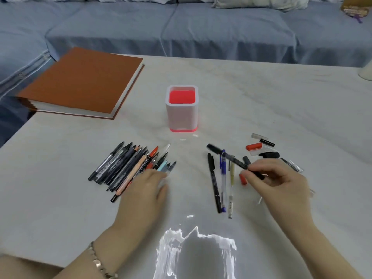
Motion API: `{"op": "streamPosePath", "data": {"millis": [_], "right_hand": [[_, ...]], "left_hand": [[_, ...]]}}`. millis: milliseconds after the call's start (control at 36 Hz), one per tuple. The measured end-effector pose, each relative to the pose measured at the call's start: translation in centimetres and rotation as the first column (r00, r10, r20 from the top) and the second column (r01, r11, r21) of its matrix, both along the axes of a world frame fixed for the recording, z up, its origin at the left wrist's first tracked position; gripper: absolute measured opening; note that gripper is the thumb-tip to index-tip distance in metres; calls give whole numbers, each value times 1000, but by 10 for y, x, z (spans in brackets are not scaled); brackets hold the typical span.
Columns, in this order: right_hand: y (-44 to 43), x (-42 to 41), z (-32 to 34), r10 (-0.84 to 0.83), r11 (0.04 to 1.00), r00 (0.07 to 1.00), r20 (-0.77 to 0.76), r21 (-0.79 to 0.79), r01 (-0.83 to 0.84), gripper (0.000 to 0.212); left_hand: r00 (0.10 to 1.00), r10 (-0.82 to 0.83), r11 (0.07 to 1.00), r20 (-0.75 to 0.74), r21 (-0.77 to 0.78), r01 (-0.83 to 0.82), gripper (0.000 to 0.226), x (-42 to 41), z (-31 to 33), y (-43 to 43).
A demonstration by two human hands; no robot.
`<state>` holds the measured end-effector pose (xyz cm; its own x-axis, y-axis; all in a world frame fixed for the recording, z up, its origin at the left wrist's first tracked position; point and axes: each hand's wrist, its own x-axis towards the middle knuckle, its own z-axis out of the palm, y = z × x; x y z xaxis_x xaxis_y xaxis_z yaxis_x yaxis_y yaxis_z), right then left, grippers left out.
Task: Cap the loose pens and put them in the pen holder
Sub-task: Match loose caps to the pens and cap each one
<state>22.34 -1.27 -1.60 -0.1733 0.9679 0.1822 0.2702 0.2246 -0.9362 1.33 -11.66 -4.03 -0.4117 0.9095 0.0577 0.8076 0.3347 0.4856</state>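
A white pen holder (182,115) with a red inside stands upright at the table's middle. Left of it lies a pile of several uncapped pens (130,168). My left hand (145,190) rests on the near right end of that pile, fingers fairly straight. My right hand (281,182) pinches a black capped pen (227,157), which is held above the table and points up-left. Under it lie three capped pens: a black one (214,184), a blue one (223,178) and a pale one (231,190). Loose caps, among them a red cap (254,146) and a black cap (269,155), lie to the right.
A thick brown-covered book (84,83) lies at the table's far left corner. A blue sofa (181,31) runs along behind the table. A white object (366,72) shows at the right edge. Glare marks the near table surface (193,248).
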Motion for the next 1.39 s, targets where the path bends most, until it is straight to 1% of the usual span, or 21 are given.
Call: {"op": "streamPosePath", "data": {"millis": [56, 83, 139, 194, 250, 333, 361, 417, 500, 583, 694, 778, 833, 889, 944, 1028, 1139, 1250, 1333, 1389], "right_hand": [[-3, -11, -7, 47, 991, 994, 98, 118, -59, 28], [-5, -17, -12, 72, 982, 985, 156, 160, -97, 25], [-10, -30, -24, 133, 961, 953, 272, 201, -192, 12], [-15, -40, -36, 179, 926, 892, 415, 234, -295, 8], [-18, -47, -46, 207, 906, 814, 542, 207, -369, 8], [-19, -49, -53, 235, 911, 742, 628, 125, -394, 4], [-19, -48, -53, 247, 916, 729, 638, 93, -391, 7], [-18, -44, -51, 283, 918, 705, 651, 29, -395, 17], [-14, -31, -45, 304, 922, 739, 601, 11, -387, 19], [-5, -10, -39, 291, 950, 766, 574, -76, -303, 14], [9, 29, -26, 168, 986, 789, 591, -108, -130, 13], [18, 59, -19, 106, 992, 748, 656, -119, -36, 12], [23, 72, -17, 126, 983, 692, 711, -182, 8, 8], [25, 80, -19, 175, 965, 638, 750, -259, 40, 20], [24, 81, -22, 197, 948, 622, 758, -308, 76, 28], [22, 77, -24, 189, 943, 640, 745, -320, 94, 27], [21, 69, -28, 162, 941, 673, 722, -319, 115, 19], [21, 59, -33, 119, 932, 701, 703, -323, 165, 12], [22, 54, -35, 120, 918, 711, 693, -350, 186, 18], [23, 52, -31, 117, 907, 742, 660, -375, 191, 20]], "left_hand": [[995, 15, 1000, -95, -18, -16, 18, -7, -5, -1], [992, 8, 999, -125, -41, -13, 15, -8, -7, 0], [987, -23, 996, -160, -88, 9, 9, -9, -11, 0], [979, -62, 992, -195, -121, 39, 11, -9, -16, 1], [971, -96, 987, -217, -145, 66, 13, -8, -18, 3], [969, -121, 979, -217, -189, 80, 13, -7, -22, 6], [965, -124, 978, -231, -190, 80, 13, -6, -23, 8], [976, -97, 982, -196, -176, 62, 8, -3, -22, 11], [984, -47, 984, -170, -179, 16, 12, 0, -21, 17], [991, -38, 983, -125, -184, 15, 15, 4, -18, 21], [999, -48, 992, 21, -117, 51, 19, 11, -13, 26], [988, -59, 997, 140, -49, 66, 20, 19, -8, 29], [977, -64, 997, 204, -30, 71, 14, 24, -6, 31], [960, -76, 996, 269, -18, 83, 9, 30, -5, 32], [943, -75, 996, 325, -16, 85, 8, 34, -4, 34], [920, -63, 997, 388, -5, 71, 11, 39, -2, 36], [893, -52, 998, 447, -18, 67, 19, 40, -1, 36], [872, -36, 999, 489, -13, 48, 20, 41, -1, 34], [861, -32, 999, 507, -1, 38, 20, 43, 1, 32], [844, -31, 999, 535, 8, 32, 19, 44, 1, 31]]}}
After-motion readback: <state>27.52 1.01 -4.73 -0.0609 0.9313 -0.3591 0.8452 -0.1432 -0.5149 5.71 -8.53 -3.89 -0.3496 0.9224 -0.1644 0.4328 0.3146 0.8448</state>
